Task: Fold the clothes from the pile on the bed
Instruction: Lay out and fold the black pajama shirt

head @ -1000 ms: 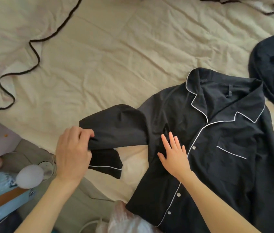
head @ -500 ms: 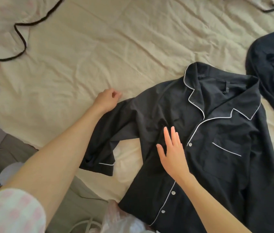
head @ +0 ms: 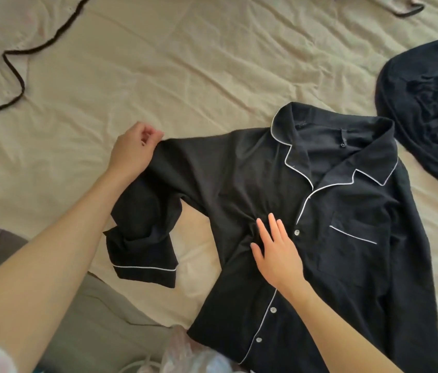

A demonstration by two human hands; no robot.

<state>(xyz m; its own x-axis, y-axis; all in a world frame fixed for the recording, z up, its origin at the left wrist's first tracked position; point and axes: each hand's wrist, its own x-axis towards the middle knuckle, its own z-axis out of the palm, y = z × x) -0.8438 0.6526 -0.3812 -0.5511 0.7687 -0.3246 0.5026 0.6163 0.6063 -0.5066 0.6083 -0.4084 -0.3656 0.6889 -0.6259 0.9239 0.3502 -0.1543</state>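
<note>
- Shirt (head: 333, 211), black with white piping, lies face up at right of frame on bed (head: 185, 63).
- Left hand (head: 134, 149) pinches its sleeve (head: 158, 200) fold, centre left.
- Right hand (head: 277, 251) rests flat, fingers straight, on shirt front.

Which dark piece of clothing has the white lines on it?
The black pajama shirt under the right hand: white piping edges its collar, pocket and cuff. The other dark garment, crumpled at the right, has none visible.
</note>
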